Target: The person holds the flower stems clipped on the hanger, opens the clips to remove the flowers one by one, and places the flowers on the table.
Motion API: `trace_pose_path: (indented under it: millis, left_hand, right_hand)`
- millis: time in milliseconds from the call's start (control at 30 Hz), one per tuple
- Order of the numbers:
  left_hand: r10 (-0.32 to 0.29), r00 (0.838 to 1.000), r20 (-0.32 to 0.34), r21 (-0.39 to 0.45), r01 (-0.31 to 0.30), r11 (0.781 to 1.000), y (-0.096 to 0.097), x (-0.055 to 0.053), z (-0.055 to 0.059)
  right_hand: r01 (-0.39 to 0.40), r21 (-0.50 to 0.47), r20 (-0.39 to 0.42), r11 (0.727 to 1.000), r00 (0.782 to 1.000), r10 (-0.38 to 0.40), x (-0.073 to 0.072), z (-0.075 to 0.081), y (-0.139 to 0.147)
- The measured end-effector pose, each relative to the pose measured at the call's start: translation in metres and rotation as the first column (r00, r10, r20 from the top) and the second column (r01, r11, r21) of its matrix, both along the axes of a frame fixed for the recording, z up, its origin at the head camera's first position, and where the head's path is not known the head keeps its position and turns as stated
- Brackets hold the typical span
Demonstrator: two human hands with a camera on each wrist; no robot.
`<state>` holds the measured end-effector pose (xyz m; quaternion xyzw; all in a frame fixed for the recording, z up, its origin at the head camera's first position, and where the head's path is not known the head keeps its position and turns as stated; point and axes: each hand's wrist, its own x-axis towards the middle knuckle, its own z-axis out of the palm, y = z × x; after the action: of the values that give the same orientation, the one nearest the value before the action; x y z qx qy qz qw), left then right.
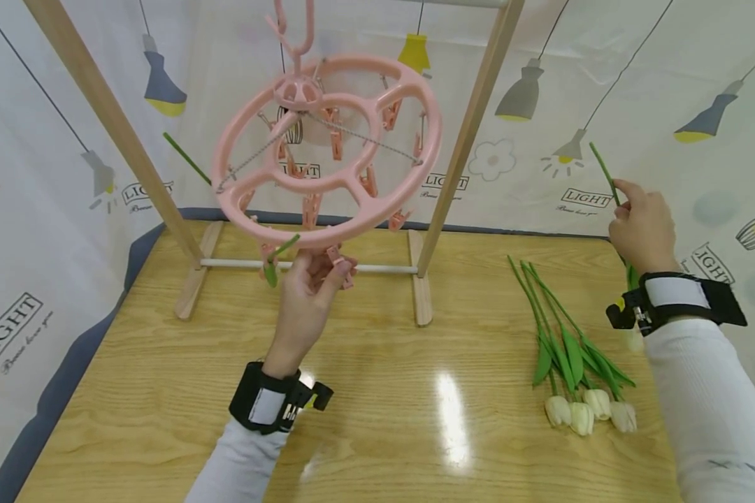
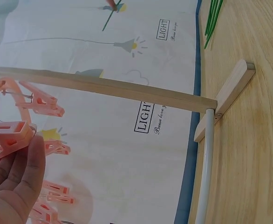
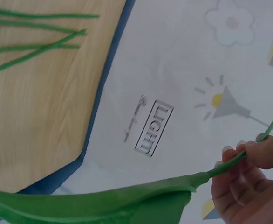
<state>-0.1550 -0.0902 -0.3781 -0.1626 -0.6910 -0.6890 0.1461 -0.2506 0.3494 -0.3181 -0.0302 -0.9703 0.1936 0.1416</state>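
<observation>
On the tabletop (image 1: 384, 370), a wooden rack (image 1: 470, 126) flanks a round pink hanger (image 1: 314, 239) bearing hanging clips (image 1: 336, 144). Right of the hanger lie four white tulips (image 1: 572, 356); farther right, the right grip (image 1: 644, 227) pinches a leafy green stem (image 1: 601, 168). At the hanger's near rim, the left grip (image 1: 305, 297) pinches one pink clip (image 1: 340, 267).

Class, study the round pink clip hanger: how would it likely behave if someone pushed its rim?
The clip hanger would probably swing or tilt, since it hangs from one central hook. Its thick rim suggests stiffness. The dangling clips would likely jiggle, except perhaps the one pinched by the left hand.
</observation>
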Motion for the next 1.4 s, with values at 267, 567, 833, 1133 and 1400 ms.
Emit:
trace_pose_path:
  millis: [267,567,833,1133,1400]
  left_hand:
    - [0.006,1.0,0.003,0.023,-0.006,1.0,0.001,0.001,0.001]
    - [-0.003,1.0,-0.027,0.011,0.003,1.0,0.002,0.001,0.001]
    - [-0.004,0.999,-0.035,0.004,0.004,1.0,0.002,0.001,0.001]
    - [-0.006,1.0,-0.03,0.016,0.006,1.0,0.002,0.001,0.0]
    - [0.0,0.999,-0.047,0.014,0.001,1.0,0.001,0.002,-0.001]
  right_hand:
    - [-0.014,0.16,0.159,0.987,0.987,-0.012,0.003,-0.017,0.028]
    - [0.056,0.231,0.249,0.971,0.962,-0.114,0.018,-0.044,0.054]
    - [0.118,0.206,0.329,0.971,0.926,-0.182,0.024,-0.077,0.068]
    - [0.055,0.227,0.33,0.972,0.935,-0.13,0.026,-0.089,0.063]
    - [0.038,0.155,0.388,0.987,0.916,-0.096,0.023,-0.101,0.052]
